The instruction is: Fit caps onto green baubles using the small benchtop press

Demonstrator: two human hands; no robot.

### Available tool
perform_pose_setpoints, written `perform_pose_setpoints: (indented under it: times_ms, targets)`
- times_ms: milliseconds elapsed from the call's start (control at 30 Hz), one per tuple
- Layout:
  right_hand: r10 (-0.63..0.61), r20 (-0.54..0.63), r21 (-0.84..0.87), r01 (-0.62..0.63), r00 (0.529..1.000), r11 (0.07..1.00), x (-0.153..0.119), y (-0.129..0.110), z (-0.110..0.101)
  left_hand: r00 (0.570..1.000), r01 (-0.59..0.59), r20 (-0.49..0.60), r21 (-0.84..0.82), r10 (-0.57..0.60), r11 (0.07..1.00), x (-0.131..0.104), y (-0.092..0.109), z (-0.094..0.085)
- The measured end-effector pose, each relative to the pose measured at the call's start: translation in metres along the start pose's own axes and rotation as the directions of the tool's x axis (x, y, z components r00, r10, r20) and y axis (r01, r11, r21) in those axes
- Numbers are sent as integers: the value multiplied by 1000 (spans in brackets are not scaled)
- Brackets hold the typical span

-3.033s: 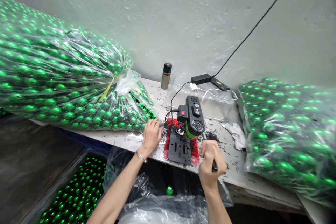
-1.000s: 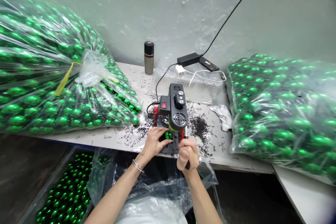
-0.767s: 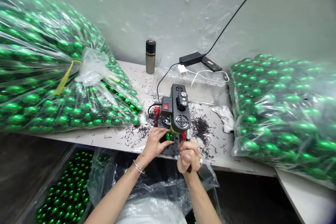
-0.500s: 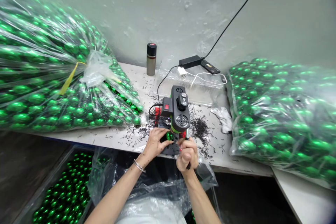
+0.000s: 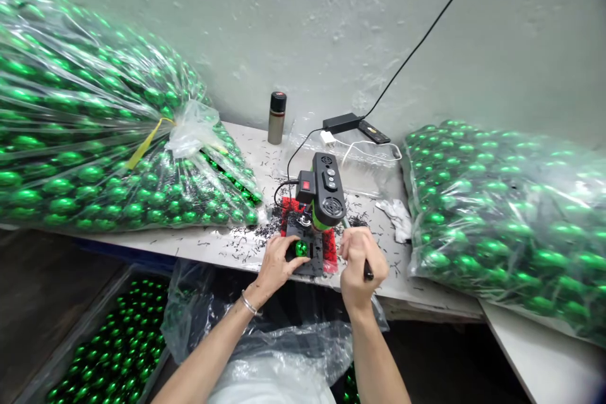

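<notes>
Left hand [image 5: 276, 264], mine: thumb and forefinger pinched about green ball [image 5: 301, 248], on black plate [image 5: 312, 267] near machine head [image 5: 328, 188]. Right hand [image 5: 362, 265], mine: clamped on lever [image 5: 368, 273]. Handling note, my judgement: seat ball squarely, fingertips low on sides, clear of head; work lever evenly.

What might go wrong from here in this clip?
The left hand has its thumb and fingers at the green ball, near the machine head; if the right hand works the lever, fingertips might get pinched. The ball, being round, might roll off the black base plate if let go. Loose black scraps nearby could get under the ball.
</notes>
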State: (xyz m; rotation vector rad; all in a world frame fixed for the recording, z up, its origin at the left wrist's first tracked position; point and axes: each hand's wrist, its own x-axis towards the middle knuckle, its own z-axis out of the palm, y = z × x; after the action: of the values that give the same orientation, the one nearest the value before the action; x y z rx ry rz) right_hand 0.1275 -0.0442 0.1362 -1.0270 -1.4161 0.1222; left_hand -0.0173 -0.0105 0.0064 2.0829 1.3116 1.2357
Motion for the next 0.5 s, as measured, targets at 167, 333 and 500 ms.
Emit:
perform_pose_setpoints:
  times_ms: [167,333,500]
  targets:
    - [-45,-23,-18,45,999,999,-7,3,2,998,-58,-4,68,59,996,-32,19,-28]
    - [-55,-37,-44,53,998,998,-15,7,3,999,-31,44,106,26,994,-57,28,-39]
    - [-70,-39,-61,68,997,996,-15,8,3,995,-17,102,112,5,994,-70,24,-39]
